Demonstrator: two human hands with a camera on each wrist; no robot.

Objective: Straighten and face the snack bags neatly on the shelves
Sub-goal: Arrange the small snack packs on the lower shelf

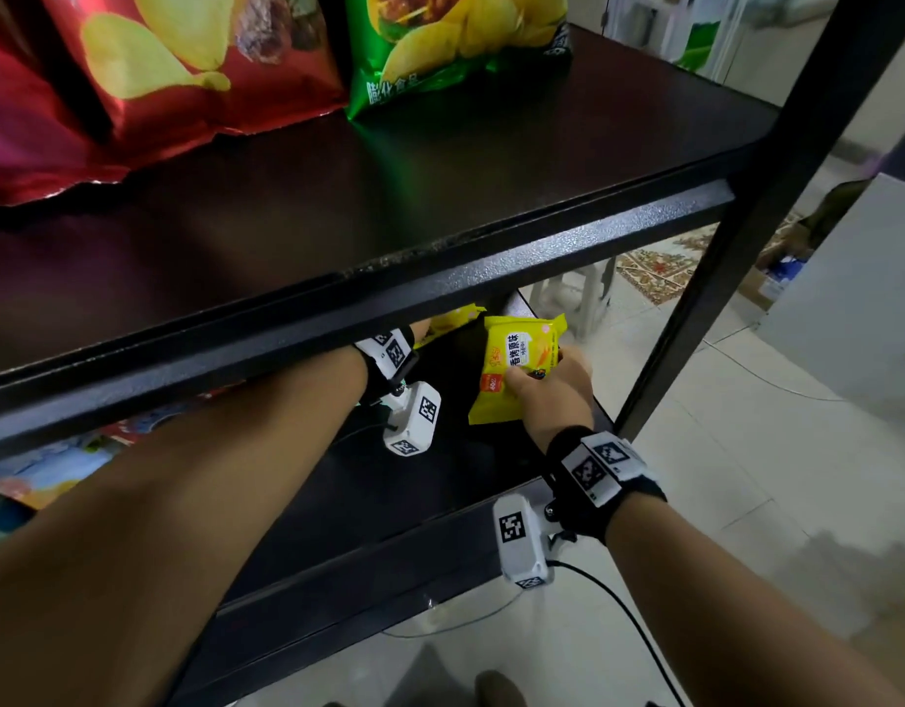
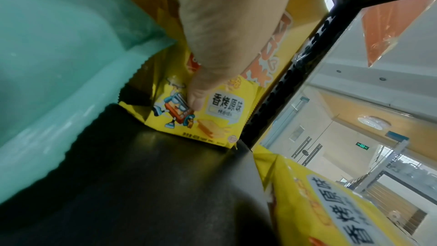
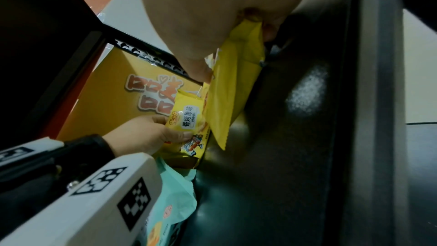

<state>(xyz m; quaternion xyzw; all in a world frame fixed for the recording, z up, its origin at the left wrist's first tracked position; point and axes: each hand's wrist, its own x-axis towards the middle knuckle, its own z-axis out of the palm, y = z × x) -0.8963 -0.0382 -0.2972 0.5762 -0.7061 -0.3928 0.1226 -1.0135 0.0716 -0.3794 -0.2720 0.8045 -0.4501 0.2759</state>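
Note:
On the lower shelf [image 1: 440,482] my right hand [image 1: 547,385] grips a small yellow snack bag [image 1: 522,364], thumb on its printed front, holding it upright and tilted near the shelf's right end. In the right wrist view this bag [image 3: 227,100] hangs edge-on from my fingers. My left hand [image 3: 175,128] reaches under the upper shelf and pinches a second, matching yellow bag [image 3: 189,124] standing further back. The left wrist view shows my thumb [image 2: 196,100] pressed on that bag's front [image 2: 212,115]. From the head view the left hand is mostly hidden by the upper shelf's edge [image 1: 389,293].
A teal bag [image 2: 59,63] lies close to the left of the yellow ones. An orange box [image 3: 113,89] stands behind the shelf. Red chip bags [image 1: 175,58] and a green one [image 1: 440,43] stand on the upper shelf. A black upright post [image 1: 746,222] bounds the right side.

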